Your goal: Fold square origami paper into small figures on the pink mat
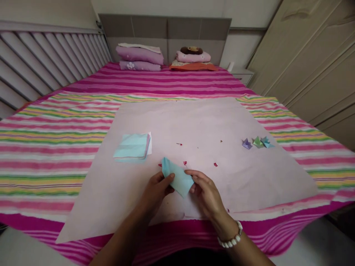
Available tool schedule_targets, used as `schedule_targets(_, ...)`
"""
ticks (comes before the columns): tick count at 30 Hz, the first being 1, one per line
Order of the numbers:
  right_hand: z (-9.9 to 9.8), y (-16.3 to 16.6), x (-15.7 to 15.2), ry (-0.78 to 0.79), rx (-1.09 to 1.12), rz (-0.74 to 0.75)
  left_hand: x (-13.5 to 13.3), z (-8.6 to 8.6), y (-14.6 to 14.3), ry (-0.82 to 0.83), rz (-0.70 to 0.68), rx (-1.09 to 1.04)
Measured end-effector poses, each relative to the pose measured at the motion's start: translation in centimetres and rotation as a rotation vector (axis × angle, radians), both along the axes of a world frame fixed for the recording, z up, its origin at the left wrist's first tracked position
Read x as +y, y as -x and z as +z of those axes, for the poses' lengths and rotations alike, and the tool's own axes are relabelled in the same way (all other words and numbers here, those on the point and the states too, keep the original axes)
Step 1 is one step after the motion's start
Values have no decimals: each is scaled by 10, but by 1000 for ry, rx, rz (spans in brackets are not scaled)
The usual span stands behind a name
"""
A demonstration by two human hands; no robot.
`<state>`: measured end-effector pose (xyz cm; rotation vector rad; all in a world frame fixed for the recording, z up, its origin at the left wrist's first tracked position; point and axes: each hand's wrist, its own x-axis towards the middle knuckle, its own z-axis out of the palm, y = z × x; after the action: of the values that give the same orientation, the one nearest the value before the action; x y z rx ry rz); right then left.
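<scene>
A light blue sheet of folding paper (179,178), partly folded, is held between my two hands above the pale sheet (177,122). My left hand (157,188) pinches its left part, thumb on top and fingers beneath. At the right corner, my right hand (206,190) grips the paper between thumb and fingers; a white bead bracelet (232,238) circles that wrist. A stack of square coloured paper (131,147), light blue on top, lies to the left. Over on the right sit three small folded paper pieces: purple (246,144), green (257,142) and blue (266,142).
Small red scraps (215,164) are scattered on the pale sheet, which covers part of a bed with a striped bedspread (55,147). Folded bedding (140,55) is piled by the headboard (166,27). A white railing (52,59) runs along the left, a wardrobe (310,59) along the right.
</scene>
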<state>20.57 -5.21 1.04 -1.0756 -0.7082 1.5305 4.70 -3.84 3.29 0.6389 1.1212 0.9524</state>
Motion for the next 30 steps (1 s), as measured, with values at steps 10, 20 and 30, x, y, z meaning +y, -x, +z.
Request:
schedule_targets(10,3,-13,-5,-682,-599,115,2,10,9,41,-59,-133)
schedule_targets(20,1,-14,-6,-787,-577,258,1,5,17,-46,-107,-23)
schedule_targets(30,10,-15,17,-118,-5,205,-3,13,21,-340,-337,329)
